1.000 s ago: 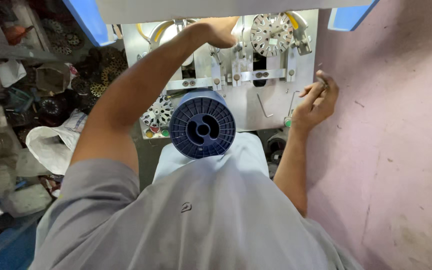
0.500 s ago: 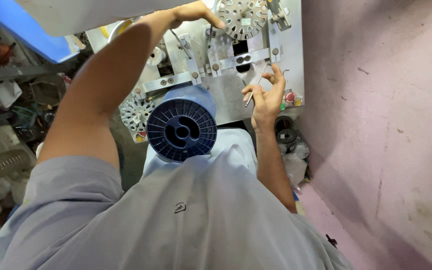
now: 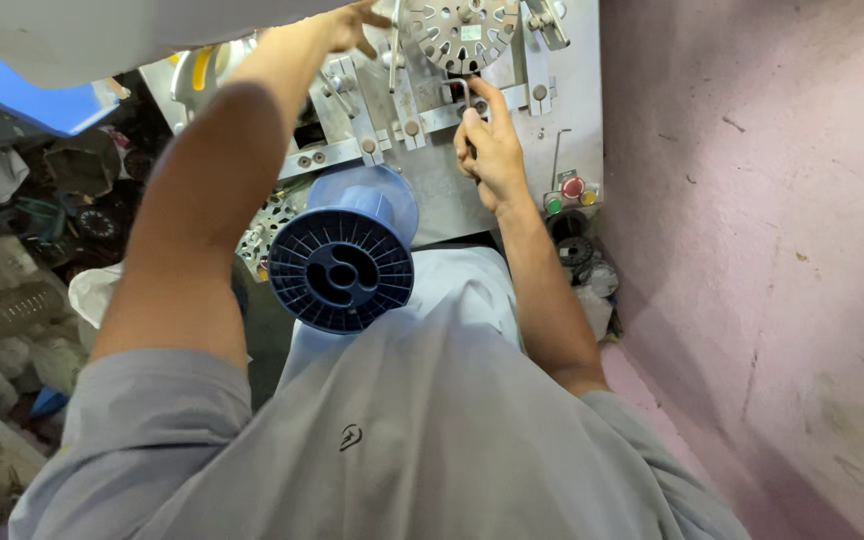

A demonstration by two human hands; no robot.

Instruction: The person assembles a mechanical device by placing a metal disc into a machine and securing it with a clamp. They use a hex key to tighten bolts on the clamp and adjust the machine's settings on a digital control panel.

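Reaching far w/ both hands, I judge setup underway: left hand fingers spread near slotted metal disc, right hand pinching small bent rod; nxt needs steady seating.

A blue ribbed spool sat at the centre of the frame. Red, green and yellow buttons showed right of centre. Dark, cluttered objects, perhaps machine parts, filled the left edge; a pinkish wall covered the right.
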